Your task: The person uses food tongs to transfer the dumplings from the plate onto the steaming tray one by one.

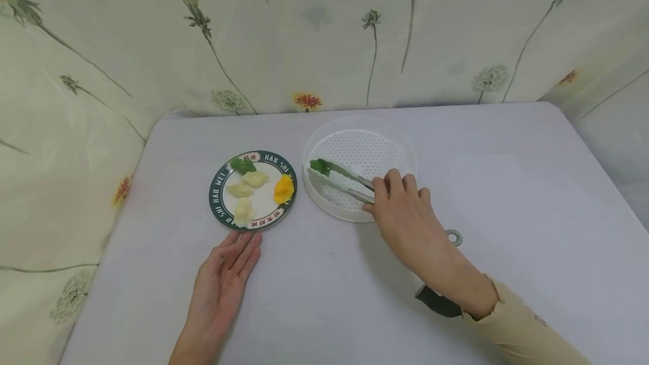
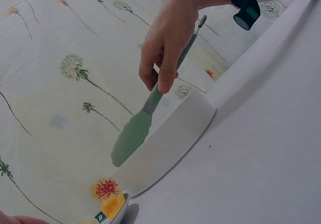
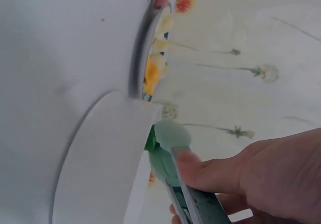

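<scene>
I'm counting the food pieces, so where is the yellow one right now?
In the head view, the yellow piece lies on the right side of the green-rimmed plate, between the pale pieces and the white basket.

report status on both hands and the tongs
Right hand grips tongs; green piece between their tips, over white basket. Left hand at near edge of plate. Nothing visibly blocking.

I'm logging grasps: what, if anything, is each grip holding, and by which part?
The right grip holds tongs about mid-length, behind the green tips. The left grip, at the plate, seemingly holds nothing.
</scene>
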A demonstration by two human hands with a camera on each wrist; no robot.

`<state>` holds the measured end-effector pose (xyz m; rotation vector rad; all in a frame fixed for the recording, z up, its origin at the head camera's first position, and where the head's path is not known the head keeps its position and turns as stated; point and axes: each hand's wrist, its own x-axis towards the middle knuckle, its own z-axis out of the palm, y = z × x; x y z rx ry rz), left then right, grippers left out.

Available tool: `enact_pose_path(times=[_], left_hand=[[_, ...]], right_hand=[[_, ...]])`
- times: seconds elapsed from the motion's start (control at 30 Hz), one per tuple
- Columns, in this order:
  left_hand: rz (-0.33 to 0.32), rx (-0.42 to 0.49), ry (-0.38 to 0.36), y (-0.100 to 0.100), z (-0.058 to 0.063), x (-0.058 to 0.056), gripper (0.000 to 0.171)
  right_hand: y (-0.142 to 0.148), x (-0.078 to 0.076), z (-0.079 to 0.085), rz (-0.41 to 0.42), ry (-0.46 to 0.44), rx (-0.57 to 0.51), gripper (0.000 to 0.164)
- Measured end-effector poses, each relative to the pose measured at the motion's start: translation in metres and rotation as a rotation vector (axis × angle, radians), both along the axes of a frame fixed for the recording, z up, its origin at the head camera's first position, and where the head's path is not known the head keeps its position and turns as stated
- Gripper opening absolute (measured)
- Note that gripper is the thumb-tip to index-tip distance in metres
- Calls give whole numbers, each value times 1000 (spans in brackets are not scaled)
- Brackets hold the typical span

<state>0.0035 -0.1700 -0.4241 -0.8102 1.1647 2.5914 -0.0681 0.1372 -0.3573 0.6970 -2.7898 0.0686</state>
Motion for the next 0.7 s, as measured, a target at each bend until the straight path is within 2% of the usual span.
enact_pose_path(times=[0.7], left_hand=[[-7, 0, -3, 0, 0, -2, 68]], right_hand=[[-1, -2, -14, 11, -17, 31, 39]])
